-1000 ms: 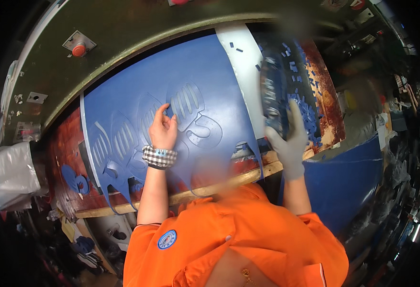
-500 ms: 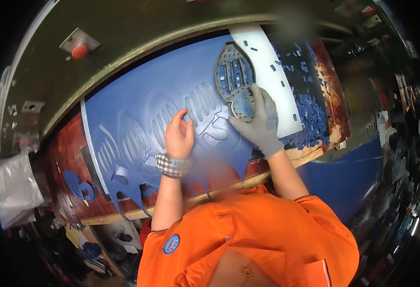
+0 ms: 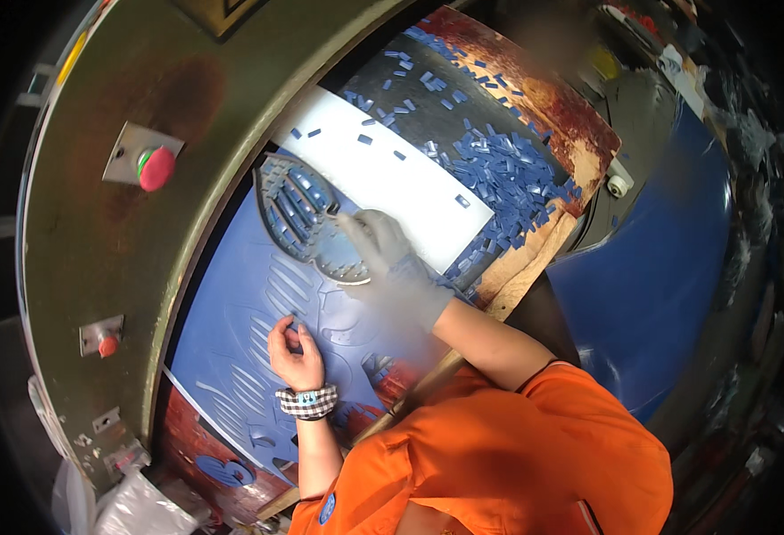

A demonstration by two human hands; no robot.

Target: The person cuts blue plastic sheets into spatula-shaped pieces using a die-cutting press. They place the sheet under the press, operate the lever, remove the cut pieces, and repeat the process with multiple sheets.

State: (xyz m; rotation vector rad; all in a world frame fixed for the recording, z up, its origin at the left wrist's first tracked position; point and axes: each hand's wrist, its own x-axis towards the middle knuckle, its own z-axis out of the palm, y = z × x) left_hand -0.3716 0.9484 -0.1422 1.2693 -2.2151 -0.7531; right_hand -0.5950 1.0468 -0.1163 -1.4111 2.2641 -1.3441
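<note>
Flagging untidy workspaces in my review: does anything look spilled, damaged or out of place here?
Yes. Small blue pieces lie heaped and scattered across the dark mat, and a few sit loose on the white board, looking spilled. The reddish-brown surface beside them looks damaged, worn to pale patches.

Dark green panel (image 3: 133,259), red buttons (image 3: 156,169)

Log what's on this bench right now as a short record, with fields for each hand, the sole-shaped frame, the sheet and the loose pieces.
Left hand: bare, fingers curled, over the blue sheet; contact unclear
Right hand: grey-gloved, gripping one end of the sole-shaped frame
Frame: over the sheet, beside the white board
Sheet: marked with sole outlines and slots
Loose pieces: small, blue, heaped beyond the board, several on it
</note>
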